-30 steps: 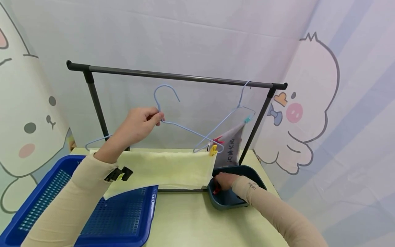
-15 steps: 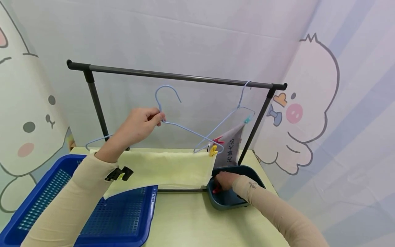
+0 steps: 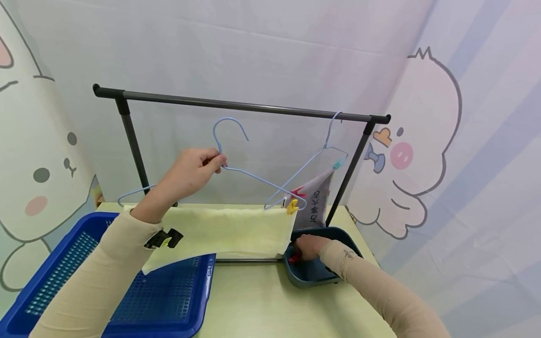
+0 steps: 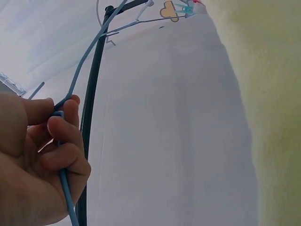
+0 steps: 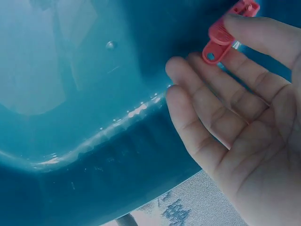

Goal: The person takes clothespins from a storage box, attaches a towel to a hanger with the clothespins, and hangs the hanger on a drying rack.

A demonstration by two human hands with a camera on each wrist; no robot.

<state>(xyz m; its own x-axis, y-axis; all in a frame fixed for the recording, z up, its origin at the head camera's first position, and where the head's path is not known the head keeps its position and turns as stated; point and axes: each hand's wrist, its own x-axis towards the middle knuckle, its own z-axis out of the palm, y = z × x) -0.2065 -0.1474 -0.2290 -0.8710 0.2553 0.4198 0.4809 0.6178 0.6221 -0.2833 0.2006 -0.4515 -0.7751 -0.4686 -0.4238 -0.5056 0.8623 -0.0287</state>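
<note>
My left hand [image 3: 192, 169] pinches the neck of a light blue wire hanger [image 3: 264, 180], its hook pointing up below the rack's bar. A pale yellow cloth [image 3: 228, 232] hangs from this hanger, with a yellow clothespin [image 3: 292, 206] at its right corner; my left forearm covers the other end. Down inside a dark teal bin [image 3: 313, 283], my right hand [image 3: 310, 246] pinches a red clothespin [image 5: 221, 37] between thumb and index finger. The right wrist view shows its other fingers stretched out beneath, close to the bin's wall.
A black rack [image 3: 236, 104] spans the table [image 3: 245, 305]. At its right end, a second blue hanger [image 3: 305, 164] carries a grey cloth [image 3: 314, 202] with a red clip [image 3: 299, 191] and a turquoise clip [image 3: 336, 165]. A blue mesh basket [image 3: 206, 295] sits at the left.
</note>
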